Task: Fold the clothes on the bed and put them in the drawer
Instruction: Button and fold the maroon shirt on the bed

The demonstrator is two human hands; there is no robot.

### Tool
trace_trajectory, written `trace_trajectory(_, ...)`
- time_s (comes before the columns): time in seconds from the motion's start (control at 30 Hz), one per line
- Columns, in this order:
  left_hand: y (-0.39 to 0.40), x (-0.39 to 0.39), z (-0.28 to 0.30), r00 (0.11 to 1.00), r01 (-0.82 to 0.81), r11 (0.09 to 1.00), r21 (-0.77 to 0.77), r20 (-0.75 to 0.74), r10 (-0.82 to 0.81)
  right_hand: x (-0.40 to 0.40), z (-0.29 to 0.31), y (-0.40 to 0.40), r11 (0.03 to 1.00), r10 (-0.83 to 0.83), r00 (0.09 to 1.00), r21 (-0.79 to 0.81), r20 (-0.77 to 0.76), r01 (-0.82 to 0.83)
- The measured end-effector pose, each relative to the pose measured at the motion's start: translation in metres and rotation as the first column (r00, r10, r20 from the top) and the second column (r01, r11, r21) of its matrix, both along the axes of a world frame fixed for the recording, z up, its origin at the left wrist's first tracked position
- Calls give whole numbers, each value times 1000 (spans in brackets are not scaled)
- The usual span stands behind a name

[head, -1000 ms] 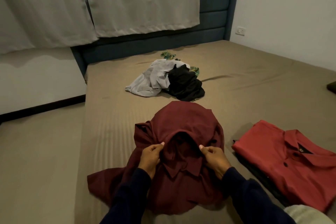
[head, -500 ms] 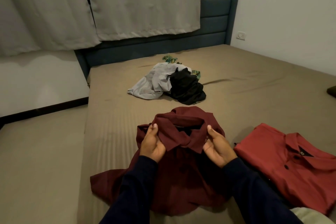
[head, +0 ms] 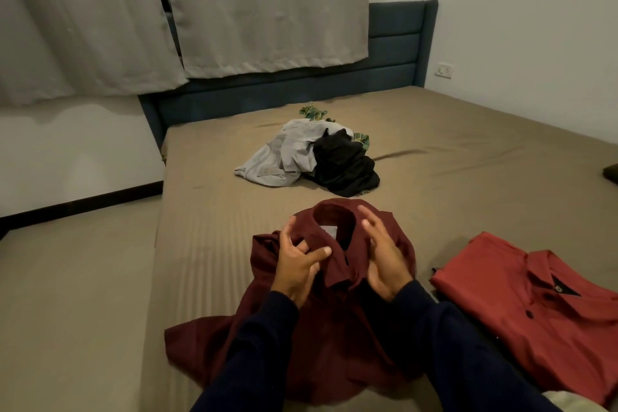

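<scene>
The single head camera is looking forward and down, close above both hands, facing along the bed point(head: 451, 184) toward its headboard point(head: 394, 43).

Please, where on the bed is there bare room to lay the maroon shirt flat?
Bare sheet lies left of the maroon shirt up to the bed edge, and in the strip between it and the clothes pile. More bare sheet lies right of the pile. The right side is crowded: the folded red shirt lies close beside it.

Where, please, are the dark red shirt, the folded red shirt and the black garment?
dark red shirt point(head: 334, 338): head view, lower front panel.
folded red shirt point(head: 495, 281): head view, flat front.
black garment point(head: 344, 167): head view, middle of the heap.
</scene>
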State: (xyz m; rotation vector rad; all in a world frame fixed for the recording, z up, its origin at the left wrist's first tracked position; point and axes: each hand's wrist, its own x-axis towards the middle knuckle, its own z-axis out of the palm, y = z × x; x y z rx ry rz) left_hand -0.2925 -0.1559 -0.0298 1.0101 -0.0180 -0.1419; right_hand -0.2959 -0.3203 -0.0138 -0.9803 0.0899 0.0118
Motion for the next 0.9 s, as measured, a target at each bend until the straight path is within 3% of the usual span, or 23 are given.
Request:
trace_trajectory(0.07,12,5,-3,985,36,959,283,151,-81,-2,0,-9,976,73,997,-204,-17,-75)
trace_trajectory(0.13,24,7,1,942,38,818,575,253,-222,-1,0,-24,897,157,987,-414,-22,-152)
trace_trajectory(0.17,28,8,3,921,-6,687,727,271,-279,1,0,-32,824,218,976,-534,-9,-189)
trace_trajectory(0.23,35,11,10,885,-166,324,932,285,-367,5,1,-47,595,365,931,-770,4,-230)
trace_trajectory(0.3,38,13,15,828,-365,-77,928,286,-483,11,1,-56,383,455,891,-901,-9,-204)
trace_trajectory(0.33,37,16,15,802,-436,-218,873,266,-535,14,1,-58,304,479,878,-936,-10,-177)
trace_trajectory(0.43,31,23,13,750,-533,-395,748,203,-629,20,-1,-55,-33,551,829,-995,-93,-89)
trace_trajectory(0.47,30,24,12,737,-550,-420,722,183,-651,22,-3,-54,-151,560,821,-988,-110,-30)
trace_trajectory(0.53,29,27,6,718,-579,-440,687,173,-675,24,-6,-52,-286,563,821,-955,-97,83)
trace_trajectory(0.6,32,29,1,694,-611,-418,672,203,-691,24,-5,-51,-337,563,824,-927,-61,162)
trace_trajectory(0.67,38,32,-2,686,-619,-333,712,282,-671,26,-3,-54,-329,553,833,-921,-7,211)
trace_trajectory(0.73,45,36,-2,702,-599,-198,776,391,-595,30,-6,-58,-150,508,849,-955,147,255)
trace_trajectory(0.8,50,39,-6,746,-561,-52,826,477,-464,39,-12,-66,160,367,893,-963,261,215)
trace_trajectory(0.83,50,38,-9,776,-523,32,851,492,-394,43,-16,-71,275,298,925,-949,236,154)
trace_trajectory(0.87,52,38,-15,820,-460,111,881,469,-327,50,-22,-77,332,274,943,-939,189,91)
trace_trajectory(0.9,54,38,-22,860,-389,167,906,422,-287,56,-29,-83,296,299,945,-954,133,41)
